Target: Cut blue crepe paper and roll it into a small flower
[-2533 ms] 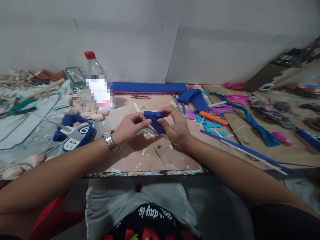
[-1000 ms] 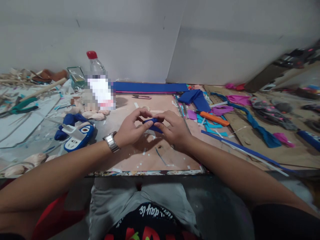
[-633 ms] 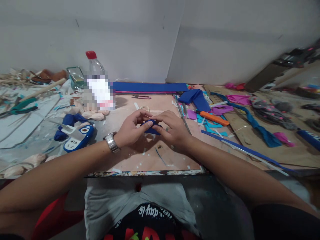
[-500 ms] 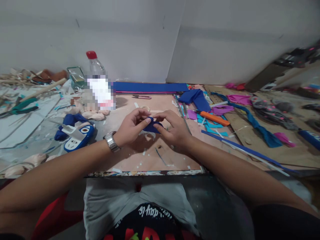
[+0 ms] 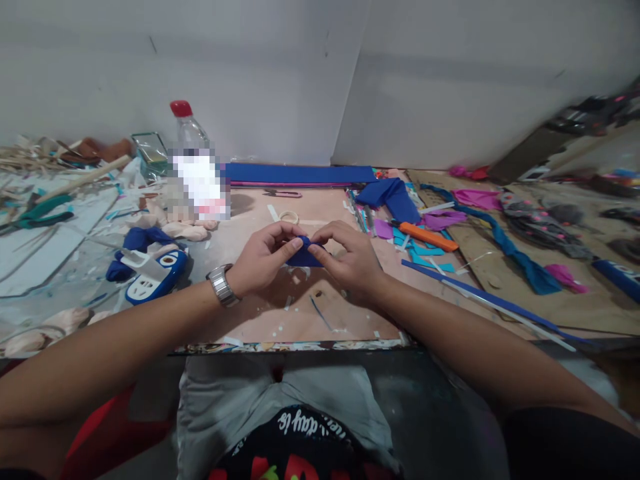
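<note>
Between my two hands is a small piece of dark blue fabric (image 5: 304, 257), held just above the work surface. My left hand (image 5: 267, 257) pinches its left side with thumb and fingers; a metal-band watch (image 5: 223, 285) is on that wrist. On the other side, my right hand (image 5: 350, 257) grips the fabric between thumb and forefinger. The two thumbs nearly meet at its bunched upper edge. Behind the left fingers lies a tape-like beige ring (image 5: 289, 217). Part of the fabric is covered by my fingers.
Thread snips (image 5: 283, 193) lie near long blue fabric strips (image 5: 300, 175) by the wall. A red-capped bottle (image 5: 190, 133) and a blue-and-white glue gun (image 5: 157, 273) stand left. To the right are an orange cutter (image 5: 429, 236), scraps and a cardboard sheet (image 5: 493, 267). Green-handled pliers (image 5: 47, 213) lie far left.
Both hands stay almost in place. The fabric has flattened out between the fingers, and the right thumb and forefinger have moved slightly toward the left thumb.
</note>
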Motion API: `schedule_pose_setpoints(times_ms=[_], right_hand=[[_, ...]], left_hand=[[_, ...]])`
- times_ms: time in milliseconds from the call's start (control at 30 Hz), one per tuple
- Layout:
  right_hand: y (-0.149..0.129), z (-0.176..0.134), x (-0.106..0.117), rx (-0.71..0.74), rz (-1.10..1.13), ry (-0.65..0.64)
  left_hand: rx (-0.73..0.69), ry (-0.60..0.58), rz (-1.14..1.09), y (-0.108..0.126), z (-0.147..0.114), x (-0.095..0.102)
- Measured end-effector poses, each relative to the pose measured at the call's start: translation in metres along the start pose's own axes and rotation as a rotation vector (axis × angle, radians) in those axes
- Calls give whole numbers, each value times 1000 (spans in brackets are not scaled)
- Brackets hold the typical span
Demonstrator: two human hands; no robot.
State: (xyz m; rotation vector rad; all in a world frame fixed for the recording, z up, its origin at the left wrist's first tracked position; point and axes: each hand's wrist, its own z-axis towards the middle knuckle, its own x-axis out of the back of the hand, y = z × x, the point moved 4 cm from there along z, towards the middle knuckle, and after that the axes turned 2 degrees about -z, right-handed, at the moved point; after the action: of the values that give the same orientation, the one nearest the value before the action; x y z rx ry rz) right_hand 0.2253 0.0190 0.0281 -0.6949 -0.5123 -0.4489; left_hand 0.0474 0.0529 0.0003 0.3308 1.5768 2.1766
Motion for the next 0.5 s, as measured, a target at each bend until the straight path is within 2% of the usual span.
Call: schedule_pose_setpoints(times_ms=[300, 500], right_hand=[[1, -2, 0, -14, 23, 28], [1, -2, -1, -12, 20, 31]], left_hand=[[-45, 48, 102, 6, -2, -1], [-23, 19, 231, 8, -2, -1]])
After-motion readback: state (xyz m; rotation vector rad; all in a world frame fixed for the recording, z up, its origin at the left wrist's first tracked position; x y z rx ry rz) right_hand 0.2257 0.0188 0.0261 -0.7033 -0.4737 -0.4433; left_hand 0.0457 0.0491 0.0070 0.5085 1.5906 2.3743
